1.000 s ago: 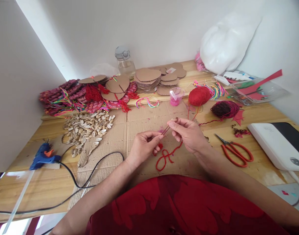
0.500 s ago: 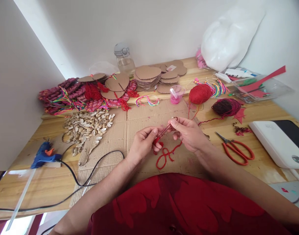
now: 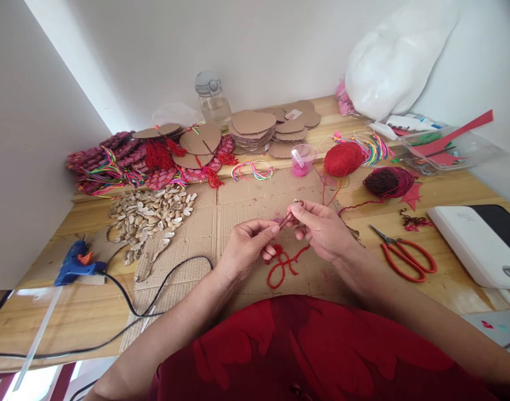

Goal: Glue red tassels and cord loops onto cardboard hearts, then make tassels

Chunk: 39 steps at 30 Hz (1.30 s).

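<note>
My left hand (image 3: 248, 248) pinches a short stretch of red yarn (image 3: 283, 266) between thumb and forefinger, just above the cardboard sheet (image 3: 238, 223). My right hand (image 3: 321, 228) pinches the other end of that taut stretch, close to the left hand. The loose yarn curls in a loop on the cardboard below both hands. A strand runs back toward the red yarn ball (image 3: 342, 159). A darker maroon yarn ball (image 3: 387, 181) lies to its right.
Red scissors (image 3: 407, 255) lie right of my hands, a white device (image 3: 476, 239) beyond them. A blue glue gun (image 3: 77, 264) with black cable sits left. Shells (image 3: 148, 211), cardboard hearts (image 3: 255, 128), a pink cup (image 3: 301, 160), a bottle (image 3: 213, 103) and a clear box (image 3: 447, 147) line the back.
My left hand shifted slightly along the yarn and rose a little toward the right hand; the yarn loop on the cardboard moved a bit. The right hand stayed about where it was.
</note>
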### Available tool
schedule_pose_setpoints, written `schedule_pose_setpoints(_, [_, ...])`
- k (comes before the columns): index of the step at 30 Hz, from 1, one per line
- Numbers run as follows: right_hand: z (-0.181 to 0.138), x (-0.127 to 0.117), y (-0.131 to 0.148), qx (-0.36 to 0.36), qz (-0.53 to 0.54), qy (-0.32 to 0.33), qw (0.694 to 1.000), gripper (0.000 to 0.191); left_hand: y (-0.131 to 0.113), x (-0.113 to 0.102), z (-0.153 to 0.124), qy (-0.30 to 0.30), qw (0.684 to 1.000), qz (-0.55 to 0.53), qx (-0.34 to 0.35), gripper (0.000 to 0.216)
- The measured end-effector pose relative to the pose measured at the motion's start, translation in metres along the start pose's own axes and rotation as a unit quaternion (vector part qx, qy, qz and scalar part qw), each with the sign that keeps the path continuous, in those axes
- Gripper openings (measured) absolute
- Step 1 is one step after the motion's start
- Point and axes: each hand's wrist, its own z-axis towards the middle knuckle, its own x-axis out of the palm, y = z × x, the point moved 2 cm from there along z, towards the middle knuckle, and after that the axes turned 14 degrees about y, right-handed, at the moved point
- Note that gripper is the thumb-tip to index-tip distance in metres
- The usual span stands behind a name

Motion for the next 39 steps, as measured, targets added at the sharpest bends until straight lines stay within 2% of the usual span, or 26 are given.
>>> schedule_pose_setpoints(9, [0.0019,-0.0075,-0.004,0.021,0.011,-0.005,1.0,0.033,-0.0018,-0.0029,0.0019,-0.032,0.999,0.024,-0.002,0.041])
schedule_pose_setpoints(15, [0.0006,-0.0063,0.0005,-0.069,-0.034,-0.019,0.997,0.023,-0.0006,-0.0075,0.0041,-0.035,0.999,0.004,0.007,0.039])
schedule_pose_setpoints(21, [-0.0014,-0.0039,-0.0023,-0.098,-0.096,0.017,0.99,0.02,-0.0001,-0.0034,0.0027,0.013,0.997,0.051,-0.05,0.029])
schedule_pose_setpoints(24, [-0.0007,-0.0035,-0.0032,-0.086,-0.066,0.033,0.994,0.021,0.0012,-0.0016,0.0019,0.037,0.994,0.075,-0.072,0.024])
schedule_pose_setpoints(29, [0.0002,0.001,0.0006,-0.03,0.044,0.068,0.996,0.026,0.0016,-0.002,0.0018,0.046,0.994,0.069,-0.067,0.025])
schedule_pose_setpoints(36, [-0.0006,-0.0032,0.0008,0.023,0.058,0.033,0.997,0.033,-0.0024,-0.003,0.0023,0.025,0.999,-0.012,-0.027,0.041])
schedule_pose_setpoints(39, [-0.0008,-0.005,-0.0006,0.049,0.058,0.028,0.997,0.034,-0.001,-0.0025,0.0019,0.049,0.998,-0.017,-0.039,0.041])
